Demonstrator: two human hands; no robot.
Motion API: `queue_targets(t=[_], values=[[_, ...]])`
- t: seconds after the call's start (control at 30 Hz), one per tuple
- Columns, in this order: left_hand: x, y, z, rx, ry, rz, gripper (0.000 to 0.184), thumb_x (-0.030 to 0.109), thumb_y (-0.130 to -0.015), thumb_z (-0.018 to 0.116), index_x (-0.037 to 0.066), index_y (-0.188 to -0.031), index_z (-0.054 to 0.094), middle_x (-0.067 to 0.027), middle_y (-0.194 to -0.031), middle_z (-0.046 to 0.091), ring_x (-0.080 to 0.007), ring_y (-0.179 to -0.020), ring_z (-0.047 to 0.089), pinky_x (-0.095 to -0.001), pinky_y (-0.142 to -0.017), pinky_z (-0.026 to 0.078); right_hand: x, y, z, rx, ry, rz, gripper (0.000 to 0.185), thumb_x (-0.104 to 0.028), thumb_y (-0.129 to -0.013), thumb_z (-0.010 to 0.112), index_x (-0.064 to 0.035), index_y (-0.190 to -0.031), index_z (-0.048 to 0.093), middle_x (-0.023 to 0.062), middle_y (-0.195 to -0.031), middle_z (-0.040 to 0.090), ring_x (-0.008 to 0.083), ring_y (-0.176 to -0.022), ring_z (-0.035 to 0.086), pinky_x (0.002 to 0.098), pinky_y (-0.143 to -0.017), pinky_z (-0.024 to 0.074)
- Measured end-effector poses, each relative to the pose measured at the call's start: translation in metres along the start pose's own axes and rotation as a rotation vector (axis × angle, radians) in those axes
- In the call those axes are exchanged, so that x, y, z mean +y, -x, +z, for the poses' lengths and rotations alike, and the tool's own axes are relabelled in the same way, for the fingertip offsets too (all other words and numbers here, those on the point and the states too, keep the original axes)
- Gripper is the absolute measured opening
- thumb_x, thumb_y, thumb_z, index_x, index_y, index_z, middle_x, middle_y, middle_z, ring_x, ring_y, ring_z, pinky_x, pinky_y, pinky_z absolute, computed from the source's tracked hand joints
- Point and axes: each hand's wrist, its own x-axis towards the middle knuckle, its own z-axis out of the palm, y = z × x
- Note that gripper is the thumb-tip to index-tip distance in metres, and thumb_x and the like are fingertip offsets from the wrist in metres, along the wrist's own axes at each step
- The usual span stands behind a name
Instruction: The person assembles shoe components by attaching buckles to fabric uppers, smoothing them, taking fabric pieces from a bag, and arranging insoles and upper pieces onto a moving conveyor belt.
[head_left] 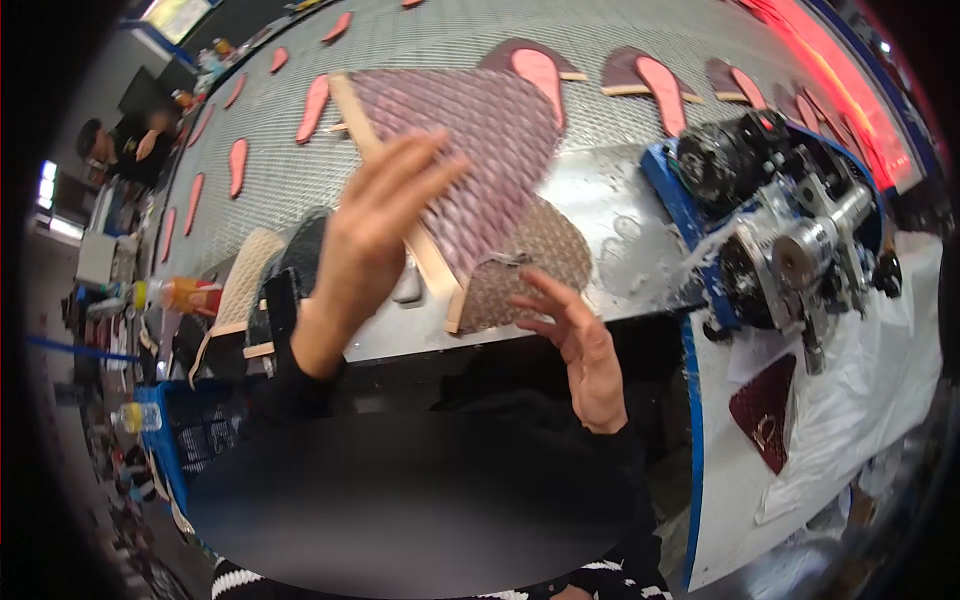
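A mauve quilted shoe upper [480, 140] with a pale strip along its straight edge appears raised over the metal table. My left hand [370, 230] holds it near that strip, fingers stretched across its face; the thumb's grip is hidden. Partly beneath it lies a brown woven upper [545, 250], also edged with a pale strip. My right hand [580, 350] hovers by the lower right of the brown upper, fingers apart, with nothing in them. To the left of my left forearm are a cream quilted upper [250, 270] and a dark upper [305, 250].
A machine with rollers [790, 240] stands on the right in a blue frame. Pink insoles [661, 95] lie across the mesh belt [430, 45], some on dark uppers. A dark red quilted piece [765, 415] rests beside white sheeting [860, 390]. Another person [140, 145] is at far left.
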Motion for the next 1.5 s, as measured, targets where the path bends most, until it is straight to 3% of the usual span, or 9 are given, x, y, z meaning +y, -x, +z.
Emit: queue_targets(t=[0.27, 0.3, 0.43, 0.57, 0.73, 0.83, 1.1, 1.33, 1.5], values=[[-0.247, 0.008, -0.114, 0.314, -0.430, -0.039, 0.053, -0.014, -0.083, 0.048, 0.011, -0.127, 0.060, -0.0144, -0.128, 0.061, -0.0297, -0.122, 0.055, -0.0399, -0.104, 0.042, 0.024, 0.005, 0.019, -0.047, 0.145, 0.056, 0.044, -0.035, -0.099, 0.049, 0.0027, -0.118, 0.060, 0.0111, -0.109, 0.064, 0.0195, -0.102, 0.060, 0.0297, -0.090, 0.0443], [-0.276, 0.016, -0.126, 0.329, -0.520, -0.105, 0.052, -0.013, -0.083, 0.048, 0.010, -0.127, 0.060, -0.0153, -0.127, 0.061, -0.0308, -0.121, 0.056, -0.0397, -0.102, 0.043, 0.024, 0.002, 0.023, 0.015, 0.234, 0.028, 0.029, -0.022, -0.094, 0.058, 0.0007, -0.111, 0.063, 0.0120, -0.105, 0.065, 0.0229, -0.102, 0.060, 0.0324, -0.088, 0.0456], [-0.386, 0.066, -0.128, 0.344, -0.462, -0.292, 0.047, -0.010, -0.086, 0.043, 0.007, -0.126, 0.059, -0.0174, -0.122, 0.063, -0.0352, -0.119, 0.055, -0.0377, -0.101, 0.041, 0.027, -0.014, 0.040, 0.169, 0.872, -0.242, 0.026, -0.001, -0.077, 0.066, -0.0009, -0.103, 0.064, 0.0147, -0.107, 0.062, 0.0340, -0.107, 0.056, 0.0401, -0.092, 0.0447], [-0.483, 0.136, -0.047, 0.061, -0.275, -0.308, 0.052, -0.007, -0.084, 0.045, 0.007, -0.133, 0.054, -0.0200, -0.132, 0.056, -0.0355, -0.129, 0.047, -0.0416, -0.107, 0.036, 0.043, -0.027, 0.042, 0.252, 1.189, -0.313, 0.036, -0.006, -0.078, 0.067, -0.0009, -0.113, 0.060, 0.0179, -0.125, 0.053, 0.0372, -0.122, 0.046, 0.0464, -0.102, 0.0368], [-0.477, 0.177, 0.038, -0.458, -0.223, -0.696, 0.081, 0.016, -0.072, 0.068, 0.006, -0.146, 0.036, -0.0253, -0.135, 0.051, -0.0378, -0.131, 0.043, -0.0433, -0.109, 0.035, 0.069, -0.039, 0.036, 0.341, 1.484, -0.298, 0.048, -0.023, -0.083, 0.063, -0.0034, -0.127, 0.054, 0.0189, -0.134, 0.050, 0.0353, -0.129, 0.043, 0.0495, -0.108, 0.0312], [-0.501, 0.161, 0.049, -0.425, -0.190, -0.710, 0.087, 0.024, -0.069, 0.070, 0.003, -0.146, 0.035, -0.0279, -0.138, 0.047, -0.0393, -0.132, 0.042, -0.0410, -0.110, 0.034, 0.088, -0.042, 0.033, 0.361, 1.683, -0.353, 0.052, -0.040, -0.091, 0.049, -0.0054, -0.129, 0.055, 0.0187, -0.137, 0.050, 0.0333, -0.129, 0.046, 0.0487, -0.110, 0.0300], [-0.459, 0.059, 0.080, -0.478, 0.224, -0.874, 0.105, 0.055, -0.079, 0.065, -0.005, -0.149, 0.017, -0.0306, -0.146, 0.037, -0.0399, -0.136, 0.037, -0.0375, -0.111, 0.032, 0.095, -0.048, 0.035, 0.378, 1.698, -0.366, 0.053, -0.041, -0.091, 0.042, -0.0004, -0.122, 0.058, 0.0212, -0.130, 0.055, 0.0350, -0.124, 0.050, 0.0491, -0.107, 0.0335], [-0.506, 0.049, 0.162, -0.573, -0.306, -0.910, 0.104, 0.045, -0.077, 0.068, -0.013, -0.145, 0.016, -0.0361, -0.122, 0.056, -0.0454, -0.115, 0.057, -0.0429, -0.099, 0.044, 0.100, -0.053, 0.033, 0.415, 1.691, -0.400, 0.053, -0.041, -0.089, 0.043, -0.0009, -0.120, 0.061, 0.0227, -0.131, 0.053, 0.0364, -0.121, 0.052, 0.0496, -0.102, 0.0396], [-0.477, 0.026, 0.159, -0.436, -0.163, -0.934, 0.087, 0.028, -0.067, 0.073, -0.020, -0.128, 0.034, -0.0386, -0.104, 0.061, -0.0453, -0.098, 0.064, -0.0415, -0.081, 0.052, 0.096, -0.054, 0.036, 0.408, 1.706, -0.383, 0.054, -0.039, -0.086, 0.045, -0.0004, -0.121, 0.060, 0.0241, -0.133, 0.049, 0.0382, -0.118, 0.053, 0.0500, -0.100, 0.0410]])
